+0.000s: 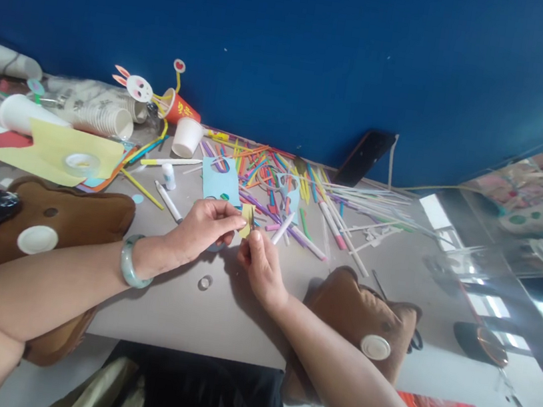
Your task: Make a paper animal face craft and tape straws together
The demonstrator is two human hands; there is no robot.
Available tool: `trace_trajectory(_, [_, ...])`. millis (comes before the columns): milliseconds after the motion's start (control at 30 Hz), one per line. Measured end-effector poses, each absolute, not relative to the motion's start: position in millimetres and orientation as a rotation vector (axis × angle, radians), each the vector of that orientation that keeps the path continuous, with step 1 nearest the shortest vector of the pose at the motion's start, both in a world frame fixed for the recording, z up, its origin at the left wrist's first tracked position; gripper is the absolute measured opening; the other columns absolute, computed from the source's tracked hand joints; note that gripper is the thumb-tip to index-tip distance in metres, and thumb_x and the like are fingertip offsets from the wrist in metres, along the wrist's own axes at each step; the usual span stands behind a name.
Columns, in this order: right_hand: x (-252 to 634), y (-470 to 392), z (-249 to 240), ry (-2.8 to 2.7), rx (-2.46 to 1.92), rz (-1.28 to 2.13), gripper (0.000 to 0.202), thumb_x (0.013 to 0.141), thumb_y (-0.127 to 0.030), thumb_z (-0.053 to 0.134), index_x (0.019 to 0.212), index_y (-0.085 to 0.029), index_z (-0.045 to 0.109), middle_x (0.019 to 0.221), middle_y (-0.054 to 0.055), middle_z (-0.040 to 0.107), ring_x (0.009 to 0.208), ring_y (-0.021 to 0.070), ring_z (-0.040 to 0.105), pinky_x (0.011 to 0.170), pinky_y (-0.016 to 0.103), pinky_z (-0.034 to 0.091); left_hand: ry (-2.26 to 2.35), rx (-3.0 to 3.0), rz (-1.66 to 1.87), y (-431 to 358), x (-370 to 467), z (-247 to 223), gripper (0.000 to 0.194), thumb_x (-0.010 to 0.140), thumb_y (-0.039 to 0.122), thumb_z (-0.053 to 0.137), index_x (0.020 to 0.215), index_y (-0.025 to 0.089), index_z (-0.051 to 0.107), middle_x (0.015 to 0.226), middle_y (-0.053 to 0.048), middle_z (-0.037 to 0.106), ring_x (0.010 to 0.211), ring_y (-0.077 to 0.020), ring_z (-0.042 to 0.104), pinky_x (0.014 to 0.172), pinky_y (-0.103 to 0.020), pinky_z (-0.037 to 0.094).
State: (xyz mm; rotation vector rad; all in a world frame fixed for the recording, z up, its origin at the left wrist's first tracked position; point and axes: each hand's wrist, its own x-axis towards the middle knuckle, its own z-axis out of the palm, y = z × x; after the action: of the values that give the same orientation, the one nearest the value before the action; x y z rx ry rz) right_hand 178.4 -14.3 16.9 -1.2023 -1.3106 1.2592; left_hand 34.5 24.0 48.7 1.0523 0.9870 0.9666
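Observation:
My left hand point(210, 227), with a pale green bangle on its wrist, pinches a small piece of yellow paper point(248, 214) above the middle of the table. Closed around a pair of scissors, my right hand point(263, 263) has the dark narrow blades point(252, 219) pointing up against that paper. The scissors' handles are mostly hidden by my fingers. Just beyond my hands lies a light blue sheet point(221, 180) with cut-out holes. A small clear tape roll point(205, 282) rests on the table nearer to me.
Many coloured pipe cleaners and markers point(275, 177) lie scattered behind my hands. Paper cups point(188, 136), yellow paper point(74, 149) and a glue stick point(168, 176) are to the left. A phone point(365, 157) leans against the blue wall. Brown cushions point(361, 317) flank my arms.

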Motion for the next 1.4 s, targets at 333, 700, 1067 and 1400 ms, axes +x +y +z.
trace_trajectory(333, [178.6,-13.8,16.5,-1.295,-1.204,1.263,0.052,0.09,-0.069,0.043,0.069,-0.021,0.043,0.055,-0.005,0.041,0.049,0.0085,0.034,0.046,0.024,0.028,0.998,1.048,0.965,23.7,34.4,50.4,0.018,0.072,0.029,0.07,0.065,0.015,0.061,0.047,0.004,0.053,0.044,-0.0069,0.046,0.044,-0.02,0.033])
trace_trajectory(700, [178.4,-13.7,21.4,-1.28,-1.245,1.26,0.053,0.088,-0.072,0.042,0.071,-0.022,0.041,0.054,-0.006,0.041,0.048,0.0088,0.034,0.046,0.024,0.028,0.978,1.092,0.94,23.2,33.1,42.2,0.016,0.075,0.03,0.071,0.071,0.015,0.065,0.051,0.004,0.055,0.046,-0.0069,0.046,0.046,-0.02,0.034])
trace_trajectory(1067, [178.4,-13.0,18.8,-1.225,-1.218,1.296,0.054,0.086,-0.072,0.047,0.068,-0.022,0.041,0.053,-0.006,0.041,0.048,0.009,0.033,0.046,0.024,0.028,0.973,1.103,0.944,22.0,32.8,42.8,0.017,0.075,0.03,0.071,0.071,0.015,0.065,0.052,0.003,0.055,0.047,-0.0076,0.048,0.047,-0.02,0.036])
trace_trajectory(1400, [180.0,-13.2,20.5,-1.232,-1.215,1.271,0.052,0.089,-0.067,0.046,0.065,-0.021,0.041,0.053,-0.005,0.04,0.048,0.009,0.032,0.048,0.024,0.028,0.982,1.096,0.927,21.2,32.6,44.7,0.02,0.076,0.032,0.071,0.072,0.014,0.064,0.052,0.003,0.055,0.047,-0.0072,0.048,0.046,-0.019,0.035])
